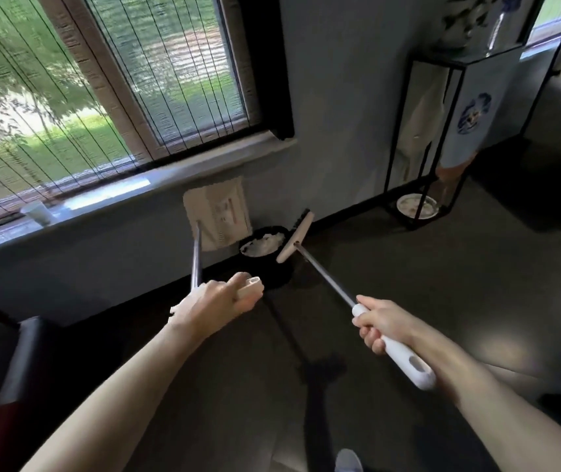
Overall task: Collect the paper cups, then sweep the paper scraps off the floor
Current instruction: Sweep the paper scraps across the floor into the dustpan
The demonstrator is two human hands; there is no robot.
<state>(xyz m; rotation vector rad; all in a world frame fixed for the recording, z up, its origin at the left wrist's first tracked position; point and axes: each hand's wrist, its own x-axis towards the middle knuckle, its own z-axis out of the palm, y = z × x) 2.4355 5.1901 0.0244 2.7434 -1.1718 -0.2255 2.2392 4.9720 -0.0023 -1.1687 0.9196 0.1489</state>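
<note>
Right grip [381, 330] clasps broom [295, 237] handle; left grip [217, 301] clasps dustpan [219, 216] pole. Scraps [262, 245] lie in bin [274, 277] on floor [408, 267], judged light and flyaway; rigid poles best held at ends.

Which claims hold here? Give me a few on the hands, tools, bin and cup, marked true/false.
1. The left hand grips the dustpan by its handle. True.
2. The right hand is empty. False: it grips the broom by its white handle.
3. The black bin holds white paper. True.
4. The paper cup sits on the floor. False: it sits on the window sill.
</note>
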